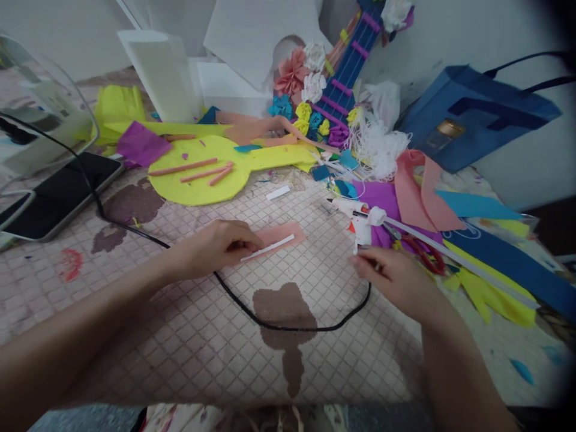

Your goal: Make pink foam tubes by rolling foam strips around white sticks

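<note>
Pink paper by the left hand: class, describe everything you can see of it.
The pink paper is a short, matte strip, perhaps crepe. It appears to lie flat on the patterned tablecloth, slanting up toward the right. A narrow white strip lies along its near edge. The left hand partly covers its left end, hiding the full outline.

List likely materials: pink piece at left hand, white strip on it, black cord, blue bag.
Pink piece: crepe-type paper or thin felt, matte; flat colour, no glare.
White strip: probably paper or card, matte; narrow, straight edges.
Black cord: likely plastic or rubber sheath; even thickness through loose bends.
Blue bag: possibly nonwoven fabric, dull; thin, folded panels. Plastic not excluded.
</note>
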### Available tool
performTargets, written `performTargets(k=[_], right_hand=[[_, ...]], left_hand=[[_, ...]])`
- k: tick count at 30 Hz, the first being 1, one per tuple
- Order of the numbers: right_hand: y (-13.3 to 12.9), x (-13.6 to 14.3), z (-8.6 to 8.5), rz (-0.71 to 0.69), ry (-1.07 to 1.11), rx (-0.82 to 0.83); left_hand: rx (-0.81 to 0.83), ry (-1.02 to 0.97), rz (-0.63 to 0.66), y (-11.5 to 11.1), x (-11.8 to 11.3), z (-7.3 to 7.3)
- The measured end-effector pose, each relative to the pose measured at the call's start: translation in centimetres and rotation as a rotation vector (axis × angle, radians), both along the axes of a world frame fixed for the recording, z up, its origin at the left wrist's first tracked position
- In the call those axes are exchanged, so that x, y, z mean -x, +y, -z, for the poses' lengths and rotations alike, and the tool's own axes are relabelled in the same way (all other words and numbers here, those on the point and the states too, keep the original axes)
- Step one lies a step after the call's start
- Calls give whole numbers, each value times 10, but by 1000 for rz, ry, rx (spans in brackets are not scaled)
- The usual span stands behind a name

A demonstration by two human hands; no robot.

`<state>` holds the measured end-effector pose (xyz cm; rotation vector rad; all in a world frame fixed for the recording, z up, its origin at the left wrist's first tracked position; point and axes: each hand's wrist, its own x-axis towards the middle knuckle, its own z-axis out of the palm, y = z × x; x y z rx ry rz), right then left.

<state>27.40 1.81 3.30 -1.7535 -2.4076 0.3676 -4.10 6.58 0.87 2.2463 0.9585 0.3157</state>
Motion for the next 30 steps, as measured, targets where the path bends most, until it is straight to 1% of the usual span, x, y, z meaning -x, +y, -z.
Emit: performTargets(k=[2, 4, 7, 9, 11, 13, 19, 25, 27, 30], right_hand=[[2, 20, 0, -85, 122, 14], [10, 38, 5, -192, 202, -43], [28, 53, 18, -361, 221, -116], [40, 57, 27, -419, 197, -153], [48, 57, 35, -432, 196, -182], [51, 56, 38, -424, 223, -193], [50, 53, 39, -424, 255, -179], [56, 55, 47, -323, 291, -214], [59, 57, 48, -316, 292, -204], [60, 60, 49, -332, 290, -193]], left_hand=[[-4, 2, 5, 0, -1, -1], [-8, 6, -3, -1, -1, -1], [-6, 2, -21, -2, -1, -2], [-6, 2, -50, -2, 0, -1], [-9, 5, -80, -2, 1, 0], [-14, -1, -94, -2, 3, 1], [-28, 25, -153, -1, 5, 2], [-160, 99, -278, 3, 7, 9], [-165, 119, -287, 4, 7, 11], [-147, 126, -265, 3, 6, 11]])
